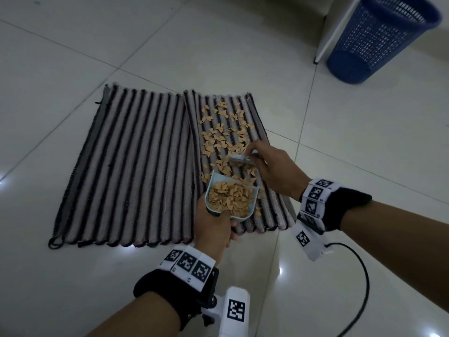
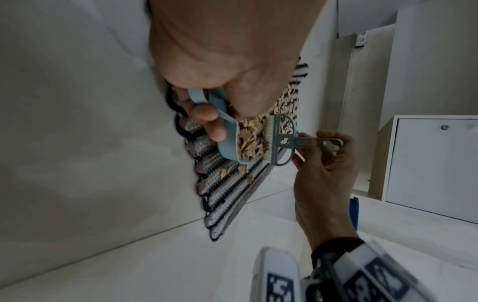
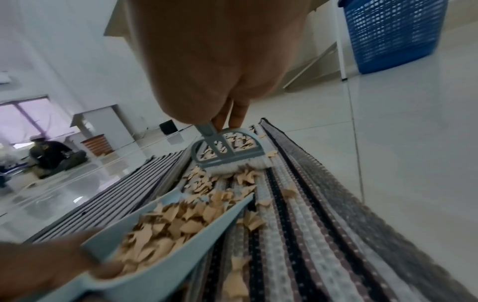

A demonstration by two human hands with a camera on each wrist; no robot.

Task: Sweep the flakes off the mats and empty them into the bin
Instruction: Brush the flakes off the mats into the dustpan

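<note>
— The floor [image 1: 73, 45] is glazed tile, smooth and glossy; the lights glare off it.

— And the 2 mats [image 1: 136, 166]? Woven cloth, ribbed and rough, quite matt, with looped yarn at the near edge.

— The dustpan [image 1: 213, 181] looks like smooth pale-blue plastic with a dull sheen. The brush [image 3: 227, 153] is the same sort of plastic, greyer, with a row of white bristles.

— The flakes [image 1: 218, 132] seem like thin tan paper or card, matt and curled.

— The bin [image 1: 379, 37] is blue plastic mesh, perforated all over.

— The wrist bands [image 1: 187, 263] are black cloth carrying white printed tags, and the cable [image 1: 359, 276] is black, smooth.
</note>
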